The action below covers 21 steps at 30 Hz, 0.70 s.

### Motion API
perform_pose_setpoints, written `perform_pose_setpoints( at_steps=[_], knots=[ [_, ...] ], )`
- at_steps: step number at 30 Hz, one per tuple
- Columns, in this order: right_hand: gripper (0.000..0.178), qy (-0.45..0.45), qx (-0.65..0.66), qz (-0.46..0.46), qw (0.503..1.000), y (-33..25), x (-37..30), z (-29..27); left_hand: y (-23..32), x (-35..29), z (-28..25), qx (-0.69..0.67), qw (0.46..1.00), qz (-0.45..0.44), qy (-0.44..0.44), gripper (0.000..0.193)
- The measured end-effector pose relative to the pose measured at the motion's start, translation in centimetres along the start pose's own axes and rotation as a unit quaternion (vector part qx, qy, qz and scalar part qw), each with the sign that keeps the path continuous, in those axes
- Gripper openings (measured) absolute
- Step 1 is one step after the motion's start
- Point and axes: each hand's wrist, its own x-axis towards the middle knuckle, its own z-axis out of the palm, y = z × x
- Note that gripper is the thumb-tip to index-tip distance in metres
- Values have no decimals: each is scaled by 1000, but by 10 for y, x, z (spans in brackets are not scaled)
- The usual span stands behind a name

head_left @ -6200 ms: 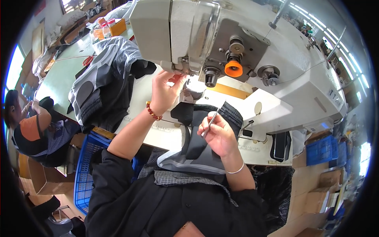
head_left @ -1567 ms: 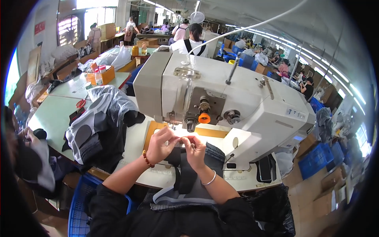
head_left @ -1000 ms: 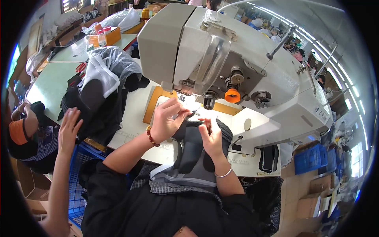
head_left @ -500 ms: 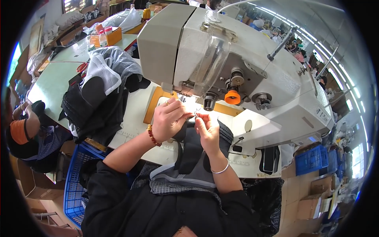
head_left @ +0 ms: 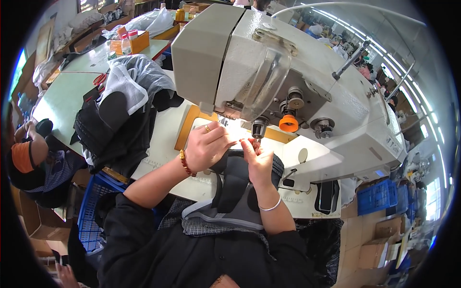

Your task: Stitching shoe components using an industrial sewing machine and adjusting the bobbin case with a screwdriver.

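My left hand [head_left: 209, 148] is closed in a pinch below the head of a cream-white sewing machine [head_left: 259, 62], left of its brightly lit sewing area. My right hand [head_left: 260, 165] is also closed, thumb and fingertips together just under a metal tension dial [head_left: 259, 126]. The fingertips of both hands nearly meet; whatever they pinch is too small to make out. Under the hands, black and grey padded fabric [head_left: 233, 187] lies over the machine bed's front edge and into my lap. An orange knob [head_left: 288, 124] sits up and right of my right hand.
Black and white fabric pieces [head_left: 115, 115] are heaped on the left, with red scissors [head_left: 100, 79] behind. A smartphone [head_left: 328, 196] lies at the table's right edge. A blue crate [head_left: 90, 211] stands at lower left. Another person [head_left: 36, 153] sits at far left.
My right hand has shifted slightly right, up to the tension dial, and its fingers have turned. The left hand has barely moved. The machine appears a little farther right in the picture.
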Motion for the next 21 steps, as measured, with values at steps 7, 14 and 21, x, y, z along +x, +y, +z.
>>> perform_pose_setpoints(
  at_steps=[7,14,21],
  knots=[
    [10,-17,-29,17,999,7,9,-10,-10,-6,1,10,998,46,-32,29],
    [14,-12,-89,-59,994,2,11,-2,-7,-4,0,-36,999,-29,-30,30],
    [12,-6,-219,-192,957,17,14,-8,-8,-3,3,-34,998,-31,44,20]
  ],
)
